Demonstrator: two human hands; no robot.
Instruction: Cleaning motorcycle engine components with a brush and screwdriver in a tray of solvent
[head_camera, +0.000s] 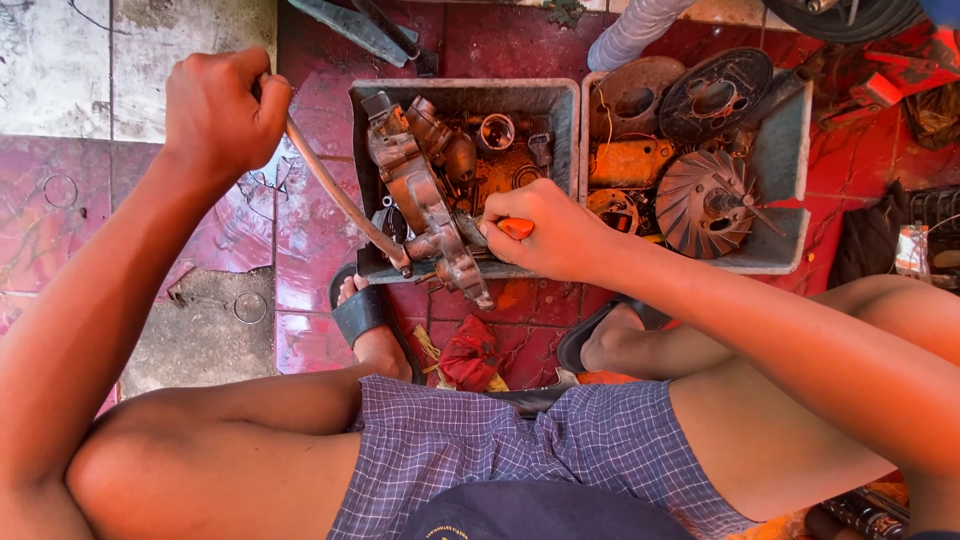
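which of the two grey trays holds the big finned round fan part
The right-hand grey tray, away from both hands. The finned disc lies in it among other round plates; the left tray holds the rusty engine casing instead.

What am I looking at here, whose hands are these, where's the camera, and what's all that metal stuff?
The one picture comes from a camera on a person's head, looking down at their own lap, legs and sandalled feet on a red tiled floor. The left hand grips a long metal rod whose far end meets a greasy metal engine part. The right hand is closed on an orange-handled tool against that part. The part rests on a grey tray of small oily pieces. A second tray beside it holds round discs and a finned wheel. A red rag lies between the feet.
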